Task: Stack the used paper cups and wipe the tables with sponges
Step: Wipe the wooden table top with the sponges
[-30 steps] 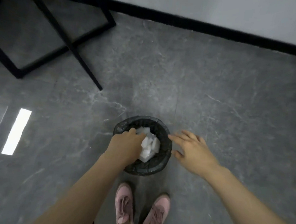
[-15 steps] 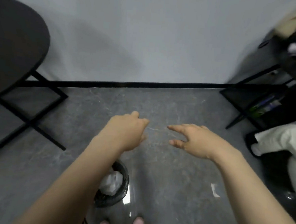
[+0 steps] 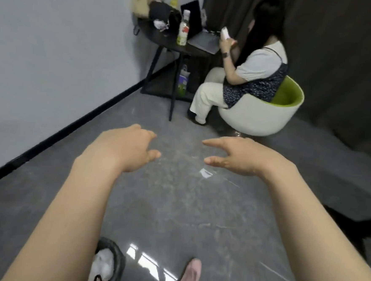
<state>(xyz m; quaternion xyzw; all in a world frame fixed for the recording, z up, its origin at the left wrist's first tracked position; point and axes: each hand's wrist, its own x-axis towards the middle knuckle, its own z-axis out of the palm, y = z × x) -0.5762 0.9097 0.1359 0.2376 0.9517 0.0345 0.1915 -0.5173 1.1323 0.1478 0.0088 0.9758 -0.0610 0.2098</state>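
My view has swung right, the bin (image 3: 111, 264) now near-left by my foot, and my left hand (image 3: 128, 146) and right hand (image 3: 237, 156) hover loosely spread, holding nothing.

Left hand (image 3: 128, 146) and right hand (image 3: 237, 156) hover empty above grey floor (image 3: 175, 205)

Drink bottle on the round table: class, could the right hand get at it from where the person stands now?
Probably not. The right hand, open and empty, hovers over bare floor, while the drink bottle stands on the far round table. Nothing blocks the way; walking closer would be needed.
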